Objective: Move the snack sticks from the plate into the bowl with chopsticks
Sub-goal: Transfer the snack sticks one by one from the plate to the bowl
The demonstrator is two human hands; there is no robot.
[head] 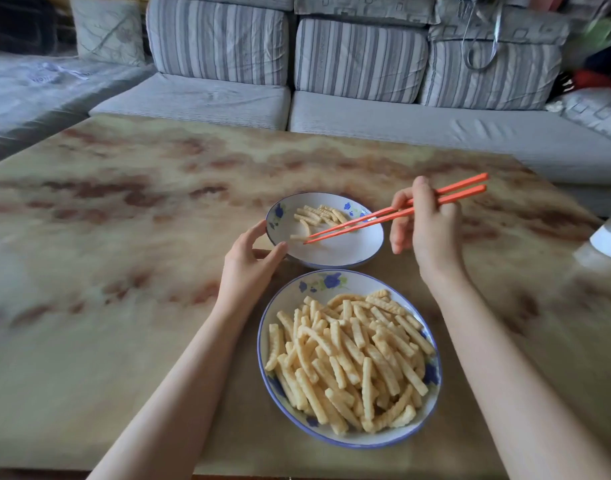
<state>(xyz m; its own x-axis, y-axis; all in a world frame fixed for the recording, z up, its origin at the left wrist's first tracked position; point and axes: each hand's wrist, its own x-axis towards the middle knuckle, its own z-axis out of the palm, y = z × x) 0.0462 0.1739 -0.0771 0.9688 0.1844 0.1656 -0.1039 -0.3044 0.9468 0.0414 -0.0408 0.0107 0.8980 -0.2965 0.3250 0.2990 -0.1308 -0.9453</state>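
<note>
Nearest the wearer, just on the near side of the bowl, stands the plate, heaped with snack sticks; their long axes run mostly near-to-far, fanned and crossed; the two rims almost touch. The left hand holds the bowl at its near-left rim, thumb and forefinger curved about it. The right hand, right of the bowl, has its fingers clamped round the orange chopsticks; the tips lie close together inside the bowl, low on its left side, at a loose stick; whether it is pinched or released cannot be told. A small cluster of moved sticks lies at the bowl's far side. Judgement: task at an early stage; the next pick lies back toward the wearer from the tips, over both rims, right hand nearer. The table left of and beyond the bowl offers open room; a white object sits well right of the bowl; a sofa stands beyond.
</note>
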